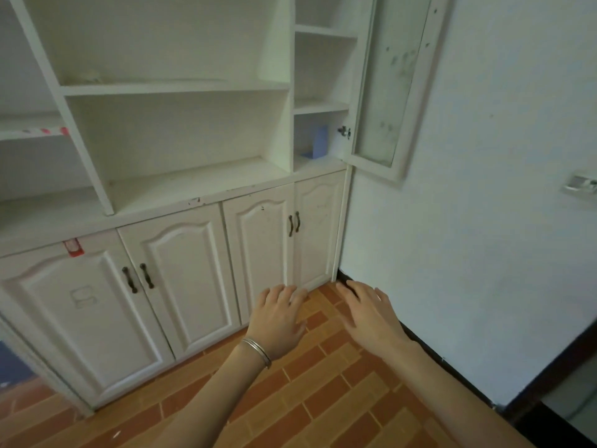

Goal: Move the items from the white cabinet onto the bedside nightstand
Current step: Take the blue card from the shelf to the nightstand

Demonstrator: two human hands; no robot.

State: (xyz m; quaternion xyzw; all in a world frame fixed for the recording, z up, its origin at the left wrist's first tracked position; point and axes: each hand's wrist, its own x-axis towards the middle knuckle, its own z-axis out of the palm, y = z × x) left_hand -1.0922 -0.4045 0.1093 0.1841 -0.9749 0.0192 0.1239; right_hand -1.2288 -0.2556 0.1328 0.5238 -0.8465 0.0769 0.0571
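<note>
The white cabinet [193, 195] fills the left and middle of the head view. In its narrow right compartment, behind an open glass door [384, 92], stands a blue box-like item [318, 142] with a smaller blue piece at its foot. Both my hands hover low in front of the lower doors, well below that shelf. My left hand [277, 318], with bangles on the wrist, is palm down with relaxed fingers and holds nothing. My right hand [368, 313] is likewise spread and empty. The nightstand is out of view.
The lower cabinet doors [181, 279] are closed, with dark handles. A white wall [484, 221] runs along the right with a dark skirting and a small fitting at the far right. Orange brick-pattern tiles [323, 399] cover the floor. The wide shelves show only dust.
</note>
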